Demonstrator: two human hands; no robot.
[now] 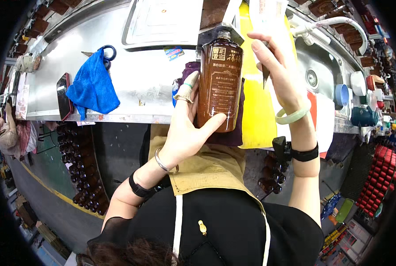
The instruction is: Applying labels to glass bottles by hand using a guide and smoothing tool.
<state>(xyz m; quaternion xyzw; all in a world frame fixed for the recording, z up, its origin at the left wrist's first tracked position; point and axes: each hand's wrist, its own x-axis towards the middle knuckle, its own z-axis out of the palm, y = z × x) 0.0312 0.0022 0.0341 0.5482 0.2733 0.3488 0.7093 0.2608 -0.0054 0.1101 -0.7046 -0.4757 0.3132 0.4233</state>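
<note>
A brown glass bottle (220, 88) with gold lettering and a clear neck lies with its neck away from me, on dark purple cloth (191, 69) at the bench edge. My left hand (184, 126) grips its left side, thumb across the lower front; a pale cover wraps one finger. To the right of the bottle is my right hand (280, 66), raised and apart from it. Between its thumb and fingers it holds a thin dark pointed tool (265, 75), whose exact kind I cannot make out.
Left on the metal bench (138, 88) lie a blue cloth (94, 86), scissors (111, 53) partly under it, and a phone (64, 95). A white tray (162, 22) is at the back. A yellow sheet (253, 115) borders the sink (313, 62) with its white tap (335, 22).
</note>
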